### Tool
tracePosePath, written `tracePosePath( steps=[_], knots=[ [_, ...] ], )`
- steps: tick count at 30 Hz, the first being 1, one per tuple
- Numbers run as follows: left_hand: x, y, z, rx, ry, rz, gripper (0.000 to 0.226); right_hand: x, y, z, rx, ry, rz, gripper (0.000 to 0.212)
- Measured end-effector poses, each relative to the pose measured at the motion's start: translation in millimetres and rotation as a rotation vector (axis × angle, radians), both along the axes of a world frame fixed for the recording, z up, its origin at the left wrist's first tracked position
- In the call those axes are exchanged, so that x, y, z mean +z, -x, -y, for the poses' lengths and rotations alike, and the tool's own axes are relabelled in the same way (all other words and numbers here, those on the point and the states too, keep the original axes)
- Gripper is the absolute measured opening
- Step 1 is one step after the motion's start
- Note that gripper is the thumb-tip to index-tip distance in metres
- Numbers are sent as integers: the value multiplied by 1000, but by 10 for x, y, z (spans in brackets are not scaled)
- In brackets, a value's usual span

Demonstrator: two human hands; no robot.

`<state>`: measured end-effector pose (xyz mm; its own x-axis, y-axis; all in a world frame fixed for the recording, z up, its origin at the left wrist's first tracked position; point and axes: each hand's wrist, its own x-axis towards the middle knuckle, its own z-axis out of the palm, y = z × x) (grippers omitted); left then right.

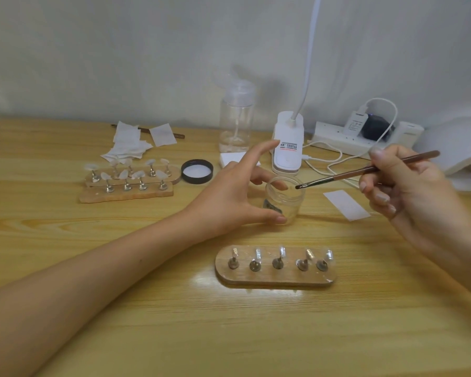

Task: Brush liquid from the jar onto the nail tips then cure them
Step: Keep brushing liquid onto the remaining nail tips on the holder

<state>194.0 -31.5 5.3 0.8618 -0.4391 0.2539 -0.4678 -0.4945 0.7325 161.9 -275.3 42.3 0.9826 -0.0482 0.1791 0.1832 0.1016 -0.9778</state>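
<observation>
The open jar [284, 198] stands on the counter [174, 322], just behind the wooden holder [275, 276] carrying five nail tips [282, 252]. The left hand [237, 191] holds the jar between thumb and fingers. The right hand [408, 191] pinches the brush [365, 170], bristles at the jar mouth. Keep the jar braced, dip the bristle end only, and wipe excess on the inner rim to prevent drips. The liquid level cannot be made out.

Your brush [370, 168]: reddish-brown handle, dark bristles; your jar [286, 198]: clear, dark patch inside; lid [197, 171]: black rim, white inside; table [174, 322]: pale yellow wood grain; board [275, 276] before you: brown; wipes [128, 142]: white.
</observation>
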Motion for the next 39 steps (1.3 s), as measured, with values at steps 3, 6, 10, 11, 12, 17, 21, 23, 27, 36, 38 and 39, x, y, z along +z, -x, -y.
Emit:
tracePosePath(
  steps=[3, 6, 10, 11, 12, 17, 21, 23, 27, 36, 38, 39],
  knots=[
    [0, 7, 1, 5, 1, 5, 108, 18, -5, 10, -9, 4, -19, 22],
    [0, 10, -1, 11, -6, 12, 107, 44, -13, 27, -8, 7, -41, 22],
    [1, 19, -2, 21, -21, 38, 106, 68, -13, 50, -11, 36, -51, 21],
    [1, 20, 0, 23, -25, 43, 106, 74, -9, 60, -12, 51, -47, 21],
    [1, 22, -2, 25, -30, 46, 106, 79, -7, 76, -10, 62, -36, 22],
    [8, 35, 1, 29, -57, 68, 105, 119, 26, 131, 62, 131, 213, 20],
    [16, 52, 5, 36, -87, 83, 105, 56, 140, 75, 129, 348, 355, 28],
    [16, 54, 1, 32, -95, 87, 104, 34, 195, 63, 119, 371, 348, 37],
    [4, 52, 1, 31, -88, 86, 104, 51, 244, 100, 102, 398, 343, 46],
    [-23, 45, -38, -2, 23, -22, 113, 186, 216, -81, 80, 455, 558, 13],
    [-2, 50, -54, 1, 68, -52, 111, 197, 196, -231, 115, 634, 592, 10],
    [4, 50, -65, 6, 90, -71, 110, 190, 183, -306, 122, 743, 601, 13]
  ],
)
